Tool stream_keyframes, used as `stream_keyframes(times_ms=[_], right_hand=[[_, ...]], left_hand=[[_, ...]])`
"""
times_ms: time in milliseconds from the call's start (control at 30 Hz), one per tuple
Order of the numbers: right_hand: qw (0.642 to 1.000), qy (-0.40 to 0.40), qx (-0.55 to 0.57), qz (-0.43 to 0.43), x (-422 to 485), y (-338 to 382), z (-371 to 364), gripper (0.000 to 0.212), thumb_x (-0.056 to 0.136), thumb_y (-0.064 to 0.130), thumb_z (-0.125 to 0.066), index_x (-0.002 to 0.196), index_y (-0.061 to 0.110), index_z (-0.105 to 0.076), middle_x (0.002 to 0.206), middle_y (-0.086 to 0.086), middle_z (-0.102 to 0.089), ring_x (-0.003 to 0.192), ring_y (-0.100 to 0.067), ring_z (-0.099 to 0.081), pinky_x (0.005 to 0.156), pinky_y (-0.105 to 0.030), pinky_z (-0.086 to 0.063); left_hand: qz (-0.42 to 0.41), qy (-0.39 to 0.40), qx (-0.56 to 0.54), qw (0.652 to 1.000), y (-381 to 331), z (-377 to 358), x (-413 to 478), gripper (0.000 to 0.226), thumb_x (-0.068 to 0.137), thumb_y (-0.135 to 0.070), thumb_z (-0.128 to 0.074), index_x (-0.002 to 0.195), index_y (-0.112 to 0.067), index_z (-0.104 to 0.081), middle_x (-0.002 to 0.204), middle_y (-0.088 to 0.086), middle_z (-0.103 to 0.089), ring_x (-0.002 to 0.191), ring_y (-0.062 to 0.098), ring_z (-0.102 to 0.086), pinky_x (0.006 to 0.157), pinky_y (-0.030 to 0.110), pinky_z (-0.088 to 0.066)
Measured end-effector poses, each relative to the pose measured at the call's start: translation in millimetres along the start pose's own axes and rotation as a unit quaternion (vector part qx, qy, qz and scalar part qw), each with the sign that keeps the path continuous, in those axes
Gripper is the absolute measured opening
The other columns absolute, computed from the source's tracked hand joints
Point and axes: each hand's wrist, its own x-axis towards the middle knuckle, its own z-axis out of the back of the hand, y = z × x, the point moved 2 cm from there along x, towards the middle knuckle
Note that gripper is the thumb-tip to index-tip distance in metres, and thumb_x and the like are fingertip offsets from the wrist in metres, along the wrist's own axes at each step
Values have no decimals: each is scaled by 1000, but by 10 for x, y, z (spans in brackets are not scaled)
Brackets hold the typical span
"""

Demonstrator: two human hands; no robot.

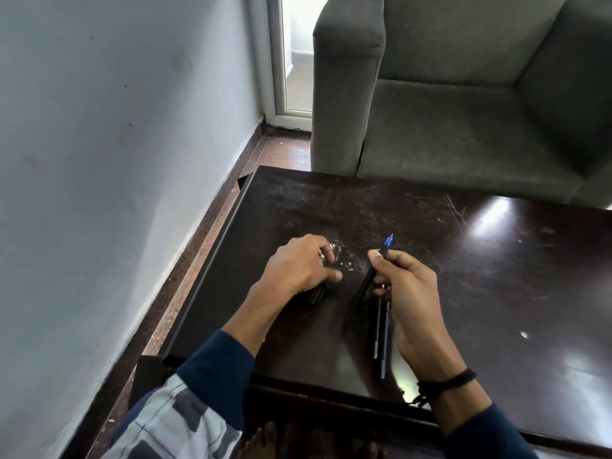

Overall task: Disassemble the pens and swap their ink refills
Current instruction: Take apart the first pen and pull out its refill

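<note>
Pen (pixel 361 292): black barrel, blue tip. Held above the table (pixel 496 293), tilted, tip pointing up and away from the person. Lower end close over the tabletop; whether it touches cannot be told.

Right hand (pixel 409 293): thumb and forefingers pinch the pen on its upper half, just below the blue tip. The remaining fingers are curled inward.

Thin pen parts (pixel 376 332), two: dark, slim, side by side, running from under the right hand's curled fingers toward the near table edge. Silvery ends show at the fingers. Whether the hand grips them or they merely lie on the table cannot be told.

Left hand (pixel 298 268): palm down on the table, left of the pen and apart from it, fingers curled round a short black piece (pixel 317 294) that sticks out below the heel of the palm. What kind of part it is cannot be made out.

Table: dark brown, glossy, scratched, with pale scuff marks between the two hands.

Wristband (pixel 447 382): black, on the right wrist.

Sleeves (pixel 215 369): navy, both arms.

Sofa (pixel 463 111): grey, beyond the far table edge.

Wall (pixel 116 144): pale, to the left, with reddish stone floor (pixel 198 260) along its foot.
</note>
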Motion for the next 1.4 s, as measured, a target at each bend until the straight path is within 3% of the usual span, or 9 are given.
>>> stream_keyframes(times_ms=[67, 167, 233, 333, 433, 567, 867, 1167, 1400], right_hand=[[1000, -6, 16, 11, 8, 2, 12, 5, 96, 17, -73, 91, 15, -74, 72, 8, -64, 67, -6, -59, 62, -22, -48], [998, -14, 51, 25, 11, 18, 31, 4, 96, 12, -72, 98, 11, -75, 81, 0, -69, 75, -13, -66, 70, -25, -54], [994, -19, 104, 19, 8, 39, 41, 4, 96, 7, -70, 99, 7, -73, 83, -2, -71, 78, -15, -71, 74, -24, -58], [982, -19, 186, -12, 13, 52, 50, 5, 92, 1, -71, 95, 5, -72, 88, -6, -73, 83, -21, -76, 74, -21, -60], [980, 4, 196, -31, 9, 34, 36, 8, 86, 0, -74, 94, 4, -74, 88, -8, -75, 82, -20, -75, 73, -21, -60], [986, 29, 159, -36, -22, -16, -10, 21, 75, 10, -78, 95, 4, -76, 84, -7, -74, 74, -13, -69, 67, -18, -58], [997, 73, 14, 23, -44, -43, -44, 12, 94, 8, -72, 104, 3, -76, 85, -15, -78, 73, -17, -71, 65, -21, -56], [991, 35, -106, 68, -22, -95, -38, 5, 94, 6, -74, 89, 8, -75, 76, -9, -77, 67, -11, -69, 65, -21, -55], [980, -6, -171, 99, -38, -154, -42, 11, 89, 11, -81, 83, 17, -75, 78, -7, -76, 73, -24, -71, 76, -47, -62]], left_hand=[[-24, -13, -87, 996, -11, 24, -8, 26, 82, -52, -81, 91, -29, -72, 91, -8, -70, 87, 12, -68, 79, 31, -54], [-46, 99, -212, 971, -38, 47, -58, 34, 81, -52, -80, 94, -21, -76, 89, -1, -76, 83, 14, -73, 75, 27, -59], [-59, 147, -239, 958, -39, 75, -83, 31, 85, -38, -82, 99, -12, -77, 84, 1, -75, 74, 10, -70, 66, 20, -55], [-64, 102, -320, 940, -7, 157, -60, 19, 87, -15, -81, 98, 0, -76, 74, 3, -70, 64, 8, -62, 55, 16, -50], [-53, 60, -418, 905, 13, 230, -56, 23, 88, -9, -78, 103, 8, -73, 81, 10, -72, 70, 14, -67, 60, 19, -56], [-36, 90, -505, 858, -33, 211, -103, 21, 93, -8, -72, 112, 0, -72, 102, 15, -78, 90, 24, -77, 71, 24, -62], [-26, 112, -535, 837, -75, 195, -123, 16, 106, -16, -53, 113, -5, -62, 105, 21, -78, 88, 23, -78, 70, 27, -62], [-40, 65, -514, 854, -89, 159, -129, 16, 96, 5, -64, 112, 4, -63, 92, 19, -78, 85, 21, -79, 72, 24, -63], [-17, 39, -503, 863, -115, 116, -138, 19, 95, 5, -66, 113, 8, -63, 100, 26, -74, 81, 21, -79, 65, 22, -61]])
